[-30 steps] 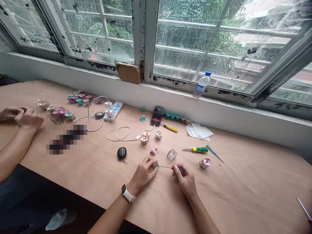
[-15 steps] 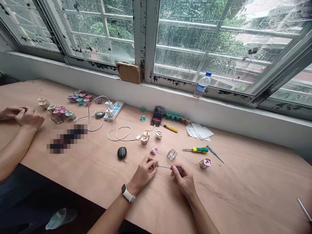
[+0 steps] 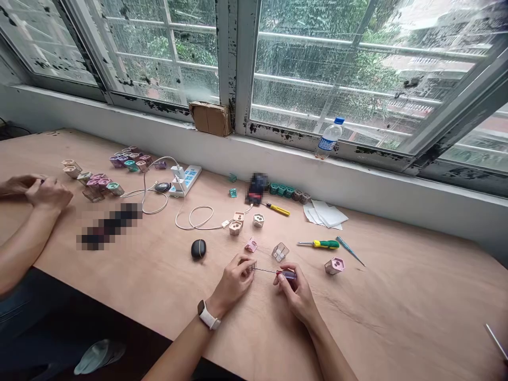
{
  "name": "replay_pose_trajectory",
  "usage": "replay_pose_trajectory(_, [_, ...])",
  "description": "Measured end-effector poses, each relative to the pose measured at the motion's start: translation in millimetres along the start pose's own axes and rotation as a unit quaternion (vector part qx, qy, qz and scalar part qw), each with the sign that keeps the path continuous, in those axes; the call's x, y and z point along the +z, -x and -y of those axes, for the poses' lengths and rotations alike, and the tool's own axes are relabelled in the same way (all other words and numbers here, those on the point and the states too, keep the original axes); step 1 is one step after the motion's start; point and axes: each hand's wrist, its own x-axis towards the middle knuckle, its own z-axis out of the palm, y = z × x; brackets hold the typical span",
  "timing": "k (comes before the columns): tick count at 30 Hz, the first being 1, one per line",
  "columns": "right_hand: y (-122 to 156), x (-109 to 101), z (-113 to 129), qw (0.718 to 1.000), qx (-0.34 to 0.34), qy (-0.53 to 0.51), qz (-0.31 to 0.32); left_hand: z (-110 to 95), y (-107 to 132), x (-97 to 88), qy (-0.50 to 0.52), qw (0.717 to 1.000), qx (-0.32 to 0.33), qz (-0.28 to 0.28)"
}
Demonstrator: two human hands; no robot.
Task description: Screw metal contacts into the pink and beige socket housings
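Note:
My right hand (image 3: 296, 291) is closed round the handle of a screwdriver (image 3: 286, 274), whose thin shaft points left. Between the thumb and fingers of my left hand (image 3: 234, 278) sits a small part (image 3: 252, 267), mostly covered by the fingertips and too small to name. The screwdriver's tip meets this part. Just beyond my hands lie a pink plastic piece (image 3: 251, 244) and a clear hexagonal case (image 3: 280, 252). Farther right stands a pink-topped hexagonal case (image 3: 334, 265).
Behind my hands are a white-topped case (image 3: 259, 220), a yellow-handled tool (image 3: 278, 209) and white papers (image 3: 326, 214). A green-yellow screwdriver (image 3: 323, 244) lies to the right, a black oval case (image 3: 198, 248) to the left. Another person's hands (image 3: 47, 193) work at far left.
My right hand has shifted slightly left and its fingers have moved on the screwdriver handle. The left hand stays nearly still, holding the small part.

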Motion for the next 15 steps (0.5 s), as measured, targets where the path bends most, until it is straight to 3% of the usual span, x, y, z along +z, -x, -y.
replay_pose_trajectory(9, [-1.4,-2.5,-8.9,0.995,0.017,0.091,-0.028,2.5,0.5,1.2,-0.003,1.000,0.009,-0.003])
replay_pose_trajectory(15, [-0.2,-3.9,-4.5,0.996,-0.021,0.082,0.000,3.8,0.2,1.7,0.007,1.000,0.007,0.001])
